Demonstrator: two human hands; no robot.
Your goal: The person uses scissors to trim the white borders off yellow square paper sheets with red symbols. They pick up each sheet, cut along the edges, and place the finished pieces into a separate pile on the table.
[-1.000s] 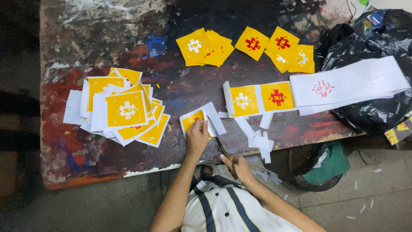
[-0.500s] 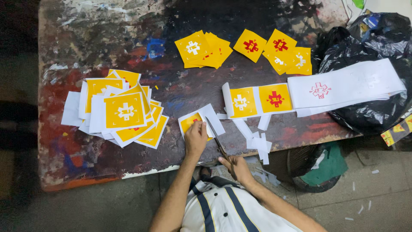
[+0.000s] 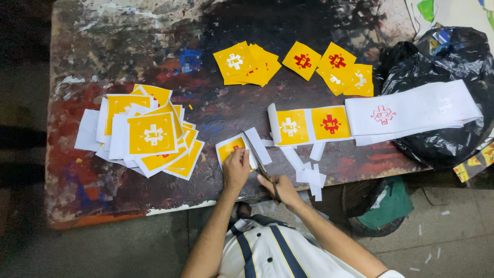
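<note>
At the near edge of the bench (image 3: 103,206) the person's left hand (image 3: 235,170) presses flat on a yellow square sticker with a white border (image 3: 232,148), fingers spread over its near part to pin it down. The right hand (image 3: 280,186) is closed round the handles of a pair of scissors (image 3: 263,167), whose blades run up along the sticker's right side, where a white strip (image 3: 257,145) is peeling away. To my eye the trimming of that border is mid-cut; finishing it calls for a steady push of the blades along the yellow edge while the sticker stays pinned.

Just to the right, white offcuts (image 3: 310,174) lie heaped at the near edge. Farther in, toward the right edge, a printed strip of uncut stickers (image 3: 329,123) runs out from a folded white length (image 3: 417,110) that rests on a black plastic bag (image 3: 442,56). Toward the left edge sits a loose pile of bordered stickers (image 3: 146,135). Near the far edge, trimmed yellow squares (image 3: 247,63) lie fanned, with more (image 3: 339,69) to their right.
</note>
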